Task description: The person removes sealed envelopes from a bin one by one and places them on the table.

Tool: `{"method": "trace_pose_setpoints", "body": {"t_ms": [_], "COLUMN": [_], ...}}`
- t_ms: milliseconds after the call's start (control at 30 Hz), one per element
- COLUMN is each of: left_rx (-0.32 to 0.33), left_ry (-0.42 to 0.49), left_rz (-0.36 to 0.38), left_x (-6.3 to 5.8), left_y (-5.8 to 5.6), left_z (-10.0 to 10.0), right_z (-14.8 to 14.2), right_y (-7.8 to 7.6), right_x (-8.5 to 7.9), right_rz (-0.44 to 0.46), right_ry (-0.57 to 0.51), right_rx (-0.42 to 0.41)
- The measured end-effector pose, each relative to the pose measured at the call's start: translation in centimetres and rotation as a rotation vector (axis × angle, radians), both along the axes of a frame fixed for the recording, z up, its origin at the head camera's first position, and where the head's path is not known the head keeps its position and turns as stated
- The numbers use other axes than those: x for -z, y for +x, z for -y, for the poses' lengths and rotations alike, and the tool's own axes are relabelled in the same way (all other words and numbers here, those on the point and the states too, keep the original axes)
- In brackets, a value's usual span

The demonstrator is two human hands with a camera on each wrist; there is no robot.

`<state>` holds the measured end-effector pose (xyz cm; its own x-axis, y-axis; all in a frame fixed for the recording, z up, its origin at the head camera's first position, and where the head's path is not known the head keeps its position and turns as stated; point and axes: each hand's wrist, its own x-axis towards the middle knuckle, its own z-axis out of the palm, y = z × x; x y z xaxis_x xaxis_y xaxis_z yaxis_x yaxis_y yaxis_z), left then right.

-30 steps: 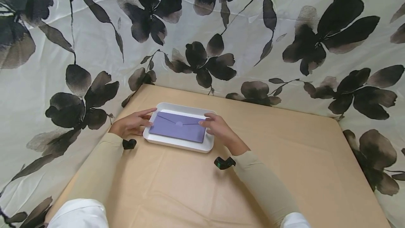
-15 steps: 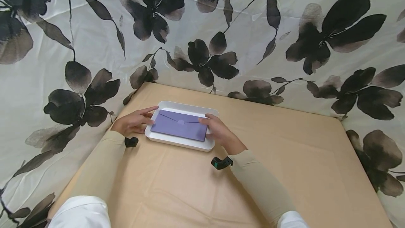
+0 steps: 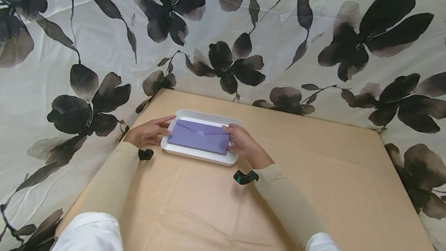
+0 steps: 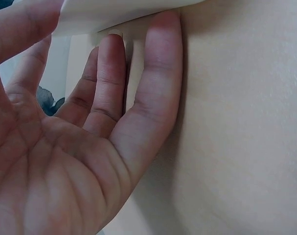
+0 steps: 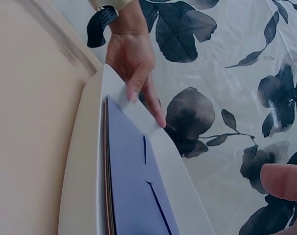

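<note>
Purple envelope [image 3: 196, 140] sits in the white tray [image 3: 209, 117], flap up and closed, seal [image 3: 200, 133] on top. Layered darker edges [image 5: 108, 161] show below it in the right wrist view; can't tell what they are. Left hand [image 3: 146, 132] pinches the tray's left wall, thumb over the rim, fingers outside. Right hand [image 3: 246, 145] is at the opposite end, fingertips over the envelope; can't tell whether it's pinching or just touching. Progress, my read: envelope in tray is done; neither hand is clear yet. Table [image 3: 195, 198] under the tray, floral cloth [image 3: 271, 14] behind.

High head view, wrist close-ups
</note>
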<state>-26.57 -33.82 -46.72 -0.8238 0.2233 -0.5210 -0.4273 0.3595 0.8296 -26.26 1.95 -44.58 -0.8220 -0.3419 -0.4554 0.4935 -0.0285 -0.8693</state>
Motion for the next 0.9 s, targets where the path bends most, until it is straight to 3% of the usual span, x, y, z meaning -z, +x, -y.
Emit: {"method": "trace_pose_setpoints", "body": {"t_ms": [900], "left_rx": [-0.019], "left_ry": [0.034], "left_rz": [0.026], "left_x": [0.16], "left_y": [-0.32], "left_z": [-0.03], "right_z": [-1.02], "right_y": [0.26], "right_x": [-0.74], "right_rz": [0.025], "right_ry": [-0.128], "right_rx": [-0.002]}}
